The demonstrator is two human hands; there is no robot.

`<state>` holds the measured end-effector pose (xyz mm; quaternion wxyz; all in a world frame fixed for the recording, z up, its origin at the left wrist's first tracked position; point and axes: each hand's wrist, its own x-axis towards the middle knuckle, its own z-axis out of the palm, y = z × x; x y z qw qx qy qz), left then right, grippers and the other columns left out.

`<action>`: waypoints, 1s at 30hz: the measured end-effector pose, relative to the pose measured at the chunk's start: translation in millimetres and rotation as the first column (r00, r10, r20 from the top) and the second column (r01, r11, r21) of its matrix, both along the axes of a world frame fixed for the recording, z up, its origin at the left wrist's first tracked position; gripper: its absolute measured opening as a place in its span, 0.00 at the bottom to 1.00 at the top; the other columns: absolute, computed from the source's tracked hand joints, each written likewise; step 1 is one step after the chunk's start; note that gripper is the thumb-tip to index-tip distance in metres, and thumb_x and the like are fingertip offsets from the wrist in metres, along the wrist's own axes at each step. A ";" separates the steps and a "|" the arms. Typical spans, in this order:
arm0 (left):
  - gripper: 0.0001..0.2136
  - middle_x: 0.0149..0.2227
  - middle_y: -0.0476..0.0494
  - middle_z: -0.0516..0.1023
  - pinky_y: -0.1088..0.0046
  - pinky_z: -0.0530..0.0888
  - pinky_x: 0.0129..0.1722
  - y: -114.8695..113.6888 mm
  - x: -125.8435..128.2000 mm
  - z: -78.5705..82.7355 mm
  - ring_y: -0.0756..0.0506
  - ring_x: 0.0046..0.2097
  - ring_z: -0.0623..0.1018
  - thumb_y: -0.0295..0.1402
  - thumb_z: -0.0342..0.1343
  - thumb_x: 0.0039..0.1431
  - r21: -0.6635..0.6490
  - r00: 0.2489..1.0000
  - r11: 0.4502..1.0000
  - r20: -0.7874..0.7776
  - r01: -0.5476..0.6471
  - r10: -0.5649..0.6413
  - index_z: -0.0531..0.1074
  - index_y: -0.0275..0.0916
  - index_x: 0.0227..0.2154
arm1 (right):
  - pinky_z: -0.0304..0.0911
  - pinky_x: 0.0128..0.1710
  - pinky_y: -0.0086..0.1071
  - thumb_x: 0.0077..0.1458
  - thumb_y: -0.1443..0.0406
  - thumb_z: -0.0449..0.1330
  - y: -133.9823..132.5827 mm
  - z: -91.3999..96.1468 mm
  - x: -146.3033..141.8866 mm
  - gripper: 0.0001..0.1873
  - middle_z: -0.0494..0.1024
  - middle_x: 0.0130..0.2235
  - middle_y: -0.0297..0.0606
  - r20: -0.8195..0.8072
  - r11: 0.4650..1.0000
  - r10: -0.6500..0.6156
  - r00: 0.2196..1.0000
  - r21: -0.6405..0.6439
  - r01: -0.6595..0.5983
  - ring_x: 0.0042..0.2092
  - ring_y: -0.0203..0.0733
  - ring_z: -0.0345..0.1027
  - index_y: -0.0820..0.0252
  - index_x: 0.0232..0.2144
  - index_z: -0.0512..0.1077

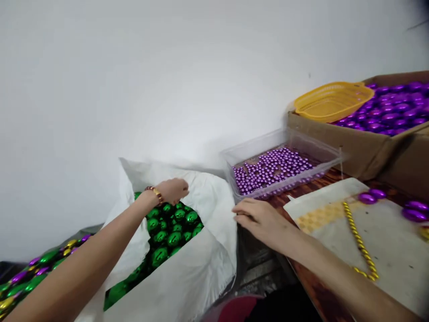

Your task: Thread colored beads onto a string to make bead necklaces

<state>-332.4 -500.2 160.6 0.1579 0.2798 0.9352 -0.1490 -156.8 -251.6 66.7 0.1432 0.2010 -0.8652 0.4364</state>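
White wall (167, 67), plain and matte, fills the background; a dark wooden table (315, 286) stands at the right.

At the left of the table sits one white sack (187, 277), soft and crumpled, its mouth open on a heap of shiny round green beads (170, 232), too many to count. The left hand (172, 190) reaches over the far side of that heap with its fingers curled down. I cannot tell whether they close on anything. One bracelet (156, 193) of red and gold beads circles the wrist. The right hand (261, 219) lies flat on the near table edge, fingers straight and side by side, holding nothing, their tips just beside the sack's rim.

Beyond it stands one clear plastic tray (288, 136), rectangular, with a layer of small glossy purple beads (271, 170). Far right, one cardboard box (351, 143) holds larger oval purple beads (395, 109), with one yellow latticed basket (331, 100) resting on top. On a pale mat (395, 250) lie one gold bead string (360, 241) and four loose purple ovals (368, 198). Near left, a mixed heap (30, 277) of green, purple and gold beads shows.
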 end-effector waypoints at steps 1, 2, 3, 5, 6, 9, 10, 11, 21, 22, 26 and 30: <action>0.13 0.21 0.44 0.75 0.71 0.69 0.29 -21.5 -4.4 -13.0 0.46 0.24 0.75 0.36 0.48 0.55 -0.020 0.999 1.000 0.047 -0.015 0.015 0.74 0.36 0.24 | 0.62 0.44 0.30 0.60 0.68 0.55 -22.6 0.9 -14.0 0.09 0.77 0.38 0.38 -0.007 0.999 0.053 0.999 0.006 -0.053 0.41 0.39 0.70 0.60 0.39 0.75; 0.11 0.24 0.43 0.77 0.71 0.70 0.31 -39.1 -8.8 -28.0 0.45 0.27 0.76 0.37 0.50 0.54 -0.028 0.996 1.000 0.085 -0.013 0.015 0.75 0.36 0.27 | 0.61 0.44 0.29 0.60 0.69 0.54 -43.1 -1.3 -27.8 0.09 0.77 0.38 0.37 -0.011 0.995 0.098 0.995 0.030 -0.098 0.41 0.38 0.70 0.60 0.38 0.75; 0.11 0.30 0.42 0.78 0.71 0.71 0.33 -53.3 -13.1 -43.9 0.43 0.31 0.77 0.38 0.53 0.52 -0.029 0.993 1.000 0.116 -0.001 0.004 0.76 0.37 0.33 | 0.61 0.43 0.28 0.60 0.69 0.53 -61.7 -6.0 -41.2 0.10 0.77 0.38 0.37 -0.002 0.988 0.140 0.990 0.073 -0.139 0.40 0.37 0.70 0.61 0.38 0.75; 0.20 0.42 0.39 0.77 0.69 0.71 0.40 -73.4 -21.5 -74.9 0.40 0.41 0.76 0.41 0.57 0.49 -0.013 0.988 0.999 0.150 0.035 -0.033 0.73 0.39 0.45 | 0.61 0.41 0.28 0.61 0.70 0.52 -94.4 -20.2 -65.4 0.11 0.77 0.38 0.38 0.031 0.969 0.190 0.981 0.154 -0.192 0.39 0.37 0.71 0.61 0.37 0.75; 0.24 0.47 0.38 0.74 0.68 0.70 0.43 -80.4 -25.4 -88.5 0.39 0.45 0.75 0.43 0.58 0.49 -0.002 0.986 0.999 0.158 0.053 -0.052 0.70 0.40 0.49 | 0.61 0.40 0.28 0.61 0.70 0.51 -108.7 -28.5 -75.6 0.11 0.77 0.37 0.38 0.050 0.960 0.203 0.978 0.188 -0.209 0.38 0.37 0.71 0.62 0.36 0.75; 0.27 0.52 0.38 0.69 0.63 0.67 0.49 -94.2 -34.8 -118.6 0.36 0.51 0.70 0.48 0.57 0.50 0.025 0.982 0.995 0.161 0.096 -0.098 0.67 0.44 0.53 | 0.62 0.38 0.31 0.59 0.71 0.52 -144.3 -52.0 -95.6 0.11 0.77 0.35 0.42 0.095 0.933 0.229 0.969 0.263 -0.246 0.38 0.41 0.71 0.64 0.34 0.75; 0.27 0.52 0.38 0.68 0.62 0.66 0.50 -97.4 -37.2 -125.1 0.35 0.51 0.69 0.50 0.57 0.50 0.033 0.980 0.993 0.159 0.112 -0.116 0.67 0.44 0.52 | 0.63 0.37 0.32 0.57 0.71 0.53 -153.6 -58.4 -98.8 0.10 0.77 0.35 0.44 0.109 0.921 0.237 0.965 0.291 -0.259 0.37 0.43 0.72 0.65 0.34 0.75; 0.27 0.51 0.38 0.68 0.61 0.66 0.49 -100.2 -39.3 -130.3 0.35 0.51 0.69 0.51 0.57 0.50 0.043 0.978 0.990 0.156 0.135 -0.140 0.67 0.45 0.52 | 0.63 0.37 0.33 0.56 0.70 0.54 -161.8 -63.9 -100.6 0.09 0.77 0.35 0.45 0.121 0.909 0.246 0.962 0.315 -0.272 0.37 0.45 0.72 0.65 0.35 0.75; 0.22 0.47 0.42 0.73 0.69 0.70 0.40 -115.6 -46.9 -155.1 0.40 0.46 0.75 0.47 0.52 0.57 0.224 0.938 0.932 0.135 0.286 -0.320 0.63 0.43 0.51 | 0.68 0.39 0.46 0.52 0.57 0.59 -209.4 -92.1 -112.0 0.29 0.71 0.49 0.48 0.150 0.805 0.365 0.919 0.444 -0.393 0.50 0.58 0.66 0.55 0.55 0.61; 0.22 0.46 0.42 0.74 0.69 0.69 0.40 -115.6 -47.8 -155.7 0.40 0.45 0.76 0.47 0.53 0.56 0.231 0.939 0.933 0.143 0.275 -0.312 0.63 0.43 0.50 | 0.68 0.39 0.46 0.52 0.55 0.59 -212.3 -94.7 -113.6 0.30 0.70 0.48 0.48 0.134 0.793 0.377 0.917 0.464 -0.394 0.51 0.59 0.65 0.54 0.56 0.60; 0.24 0.40 0.41 0.77 0.68 0.69 0.39 -113.7 -54.0 -150.4 0.38 0.43 0.77 0.52 0.53 0.53 0.208 0.967 0.961 0.139 0.183 -0.214 0.67 0.41 0.46 | 0.69 0.34 0.44 0.51 0.50 0.60 -219.9 -102.0 -116.4 0.32 0.69 0.45 0.47 0.117 0.771 0.369 0.922 0.516 -0.374 0.44 0.56 0.69 0.54 0.55 0.61; 0.26 0.35 0.43 0.76 0.70 0.68 0.35 -113.1 -62.5 -136.2 0.41 0.37 0.76 0.56 0.50 0.52 0.311 0.978 0.950 0.189 0.022 -0.085 0.69 0.39 0.44 | 0.69 0.31 0.40 0.50 0.51 0.62 -221.8 -105.2 -115.1 0.33 0.68 0.44 0.44 0.169 0.773 0.377 0.911 0.484 -0.410 0.38 0.50 0.71 0.55 0.54 0.60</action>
